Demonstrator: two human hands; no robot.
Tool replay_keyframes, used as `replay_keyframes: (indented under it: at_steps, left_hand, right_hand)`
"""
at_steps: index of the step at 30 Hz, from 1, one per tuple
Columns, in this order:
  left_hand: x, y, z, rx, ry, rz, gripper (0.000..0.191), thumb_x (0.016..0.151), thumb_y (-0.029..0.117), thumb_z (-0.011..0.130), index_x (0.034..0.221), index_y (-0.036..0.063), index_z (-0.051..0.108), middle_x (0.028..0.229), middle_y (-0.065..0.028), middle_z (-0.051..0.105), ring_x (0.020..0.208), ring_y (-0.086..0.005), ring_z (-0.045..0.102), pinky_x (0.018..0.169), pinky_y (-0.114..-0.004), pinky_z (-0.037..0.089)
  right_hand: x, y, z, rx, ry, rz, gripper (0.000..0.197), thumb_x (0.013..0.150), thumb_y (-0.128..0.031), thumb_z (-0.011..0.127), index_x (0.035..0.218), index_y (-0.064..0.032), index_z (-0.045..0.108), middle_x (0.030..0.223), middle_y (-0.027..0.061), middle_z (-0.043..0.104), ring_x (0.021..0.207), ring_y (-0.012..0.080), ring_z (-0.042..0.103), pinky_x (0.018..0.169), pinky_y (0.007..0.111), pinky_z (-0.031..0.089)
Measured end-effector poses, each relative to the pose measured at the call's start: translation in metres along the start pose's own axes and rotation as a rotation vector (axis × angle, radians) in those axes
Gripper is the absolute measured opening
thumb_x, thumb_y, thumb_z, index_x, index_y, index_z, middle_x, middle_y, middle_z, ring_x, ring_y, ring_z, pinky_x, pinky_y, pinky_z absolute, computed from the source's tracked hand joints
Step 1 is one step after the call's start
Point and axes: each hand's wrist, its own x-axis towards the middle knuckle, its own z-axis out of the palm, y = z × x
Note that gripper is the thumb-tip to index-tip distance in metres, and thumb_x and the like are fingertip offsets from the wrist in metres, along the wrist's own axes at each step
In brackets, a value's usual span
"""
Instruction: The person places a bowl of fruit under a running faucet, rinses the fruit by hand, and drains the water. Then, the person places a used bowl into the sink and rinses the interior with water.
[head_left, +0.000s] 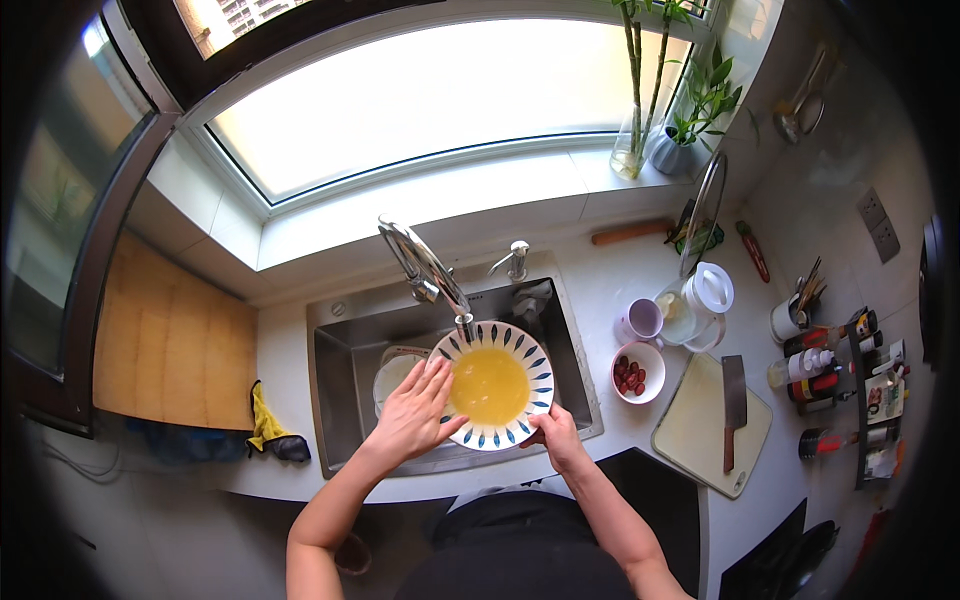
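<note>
A white dish (538, 375) with blue leaf marks around its rim is held over the sink, under the faucet spout (465, 324). Yellow liquid (489, 386) covers its middle. My right hand (556, 435) grips the lower right rim, thumb on top and fingers underneath. Flat over the left rim lies my left hand (420, 409), fingers stretched out and thumb spread; whether it presses on the dish is hard to tell. Beneath, in the stainless steel sink (352, 446), a pale container (390, 379) is partly hidden by the dish and my left hand.
Right of the sink stand a purple mug (643, 319), a bowl (651, 356) of red fruits and a lidded pitcher (701, 300). A cleaver (735, 397) lies on a cutting board (686, 405). Yellow-black gloves (270, 427) rest on the left counter. A soap dispenser (517, 260) stands behind the sink.
</note>
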Motion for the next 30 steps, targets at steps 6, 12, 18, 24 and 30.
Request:
replay_keyframes:
  at_steps: [6, 12, 18, 24, 30]
  left_hand:
    - [-0.033, 0.013, -0.005, -0.053, 0.026, -0.006, 0.066, 0.094, 0.048, 0.040, 0.131, -0.0068, 0.045, 0.137, -0.0197, 0.046, 0.134, -0.0272, 0.036, 0.114, -0.039, 0.021]
    - [-0.044, 0.059, 0.003, -0.156, 0.036, -0.056, 0.061, 0.093, 0.044, 0.047, 0.131, -0.0042, 0.046, 0.133, -0.0198, 0.049, 0.129, -0.0307, 0.042, 0.111, -0.040, 0.028]
    - [-0.030, 0.085, 0.007, -0.314, 0.055, -0.016, 0.056, 0.094, 0.041, 0.047, 0.130, -0.0024, 0.047, 0.133, -0.0186, 0.050, 0.126, -0.0311, 0.046, 0.107, -0.039, 0.033]
    - [0.006, 0.036, 0.012, -0.345, 0.062, -0.140, 0.049, 0.090, 0.031, 0.055, 0.129, 0.0021, 0.047, 0.131, -0.0162, 0.050, 0.119, -0.0305, 0.050, 0.098, -0.039, 0.042]
    - [0.062, 0.031, 0.016, -0.383, 0.166, -0.216, 0.060, 0.084, 0.039, 0.063, 0.130, 0.0054, 0.045, 0.119, -0.0146, 0.051, 0.108, -0.0306, 0.051, 0.093, -0.040, 0.044]
  right_hand:
    - [0.003, 0.001, 0.006, 0.036, -0.006, -0.034, 0.028, 0.085, -0.007, 0.050, 0.111, 0.0017, 0.055, 0.093, 0.0103, 0.065, 0.071, 0.0183, 0.066, 0.057, 0.031, 0.056]
    - [0.006, -0.001, 0.013, 0.022, 0.019, -0.071, 0.028, 0.085, -0.007, 0.049, 0.111, 0.0019, 0.055, 0.093, 0.0096, 0.065, 0.071, 0.0168, 0.066, 0.056, 0.030, 0.057]
    - [0.007, -0.001, 0.014, 0.021, 0.000, -0.070, 0.025, 0.087, -0.005, 0.050, 0.110, 0.0026, 0.055, 0.092, 0.0087, 0.065, 0.070, 0.0147, 0.064, 0.054, 0.028, 0.057]
    - [-0.002, -0.002, 0.014, 0.005, -0.023, -0.034, 0.024, 0.087, -0.005, 0.050, 0.110, 0.0018, 0.055, 0.092, 0.0082, 0.064, 0.071, 0.0145, 0.064, 0.054, 0.028, 0.056]
    - [-0.004, -0.002, 0.017, -0.017, -0.044, -0.029, 0.024, 0.087, -0.006, 0.050, 0.109, 0.0007, 0.056, 0.089, 0.0072, 0.064, 0.069, 0.0150, 0.064, 0.055, 0.029, 0.057]
